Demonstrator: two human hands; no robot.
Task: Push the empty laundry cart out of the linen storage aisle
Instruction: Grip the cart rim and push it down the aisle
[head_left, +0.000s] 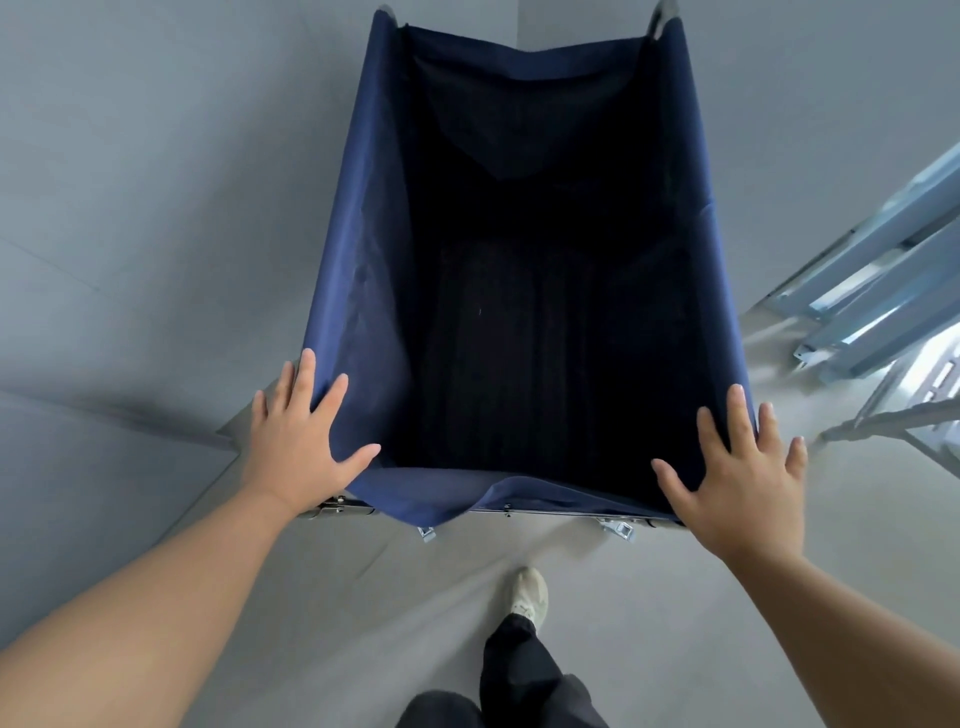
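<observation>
Navy fabric laundry cart fills centre frame, bag empty, w/ grey wall upper left & metal shelving at right edge, so prob. not yet out of the aisle; most of the push looks left to do. Left hand & right hand lie flat, fingers spread, pressing its near corners, lower frame. Count: 1 cart, 2 hands, 1 shelf unit, 1 shoe in view.

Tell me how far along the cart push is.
Done: the cart is empty. In hand: left hand and right hand press flat on its near corners, one foot forward. Left: shelving is beside it, so it looks not yet out.
</observation>
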